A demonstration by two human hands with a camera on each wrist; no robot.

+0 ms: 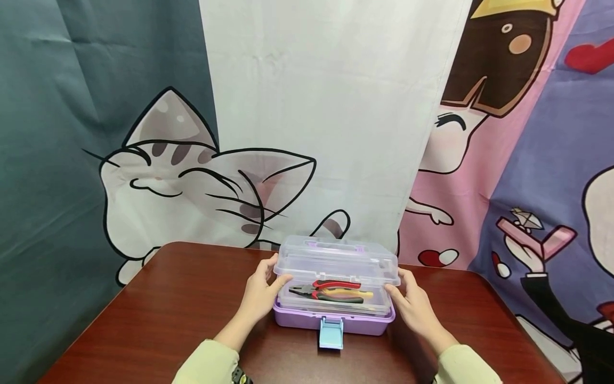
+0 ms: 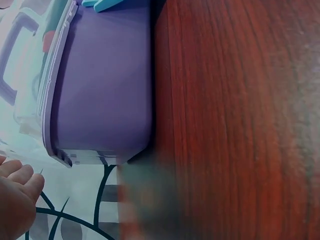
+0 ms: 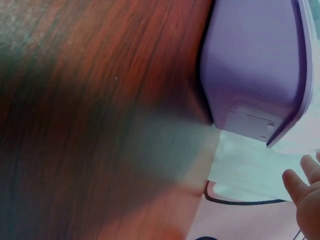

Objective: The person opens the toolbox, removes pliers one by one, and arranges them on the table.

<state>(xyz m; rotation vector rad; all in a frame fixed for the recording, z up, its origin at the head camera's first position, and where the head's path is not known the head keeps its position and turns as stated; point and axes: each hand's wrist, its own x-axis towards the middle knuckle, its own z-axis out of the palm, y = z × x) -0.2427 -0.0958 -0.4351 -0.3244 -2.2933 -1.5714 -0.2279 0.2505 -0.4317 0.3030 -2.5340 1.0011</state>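
A toolbox with a purple base (image 1: 299, 320) stands on the table, its clear lid (image 1: 336, 260) raised and tilted back. My left hand (image 1: 259, 290) holds the lid's left end, thumb in front. At the lid's right end, my right hand (image 1: 416, 303) grips it the same way. Inside, a clear tray (image 1: 288, 301) bears pliers (image 1: 337, 284) with red and dark handles, and a yellow tool (image 1: 363, 293) lies partly under them. The light blue latch (image 1: 331, 336) hangs down in front. Both wrist views show the base's purple wall (image 2: 105, 85) close by, with only some fingers visible.
The reddish-brown wooden table (image 1: 192, 309) extends to both sides of the box. Right behind its back edge hangs a cloth backdrop (image 1: 326, 106) printed with a cat and cartoon figures. A dark watch (image 1: 241, 375) sits at my left sleeve.
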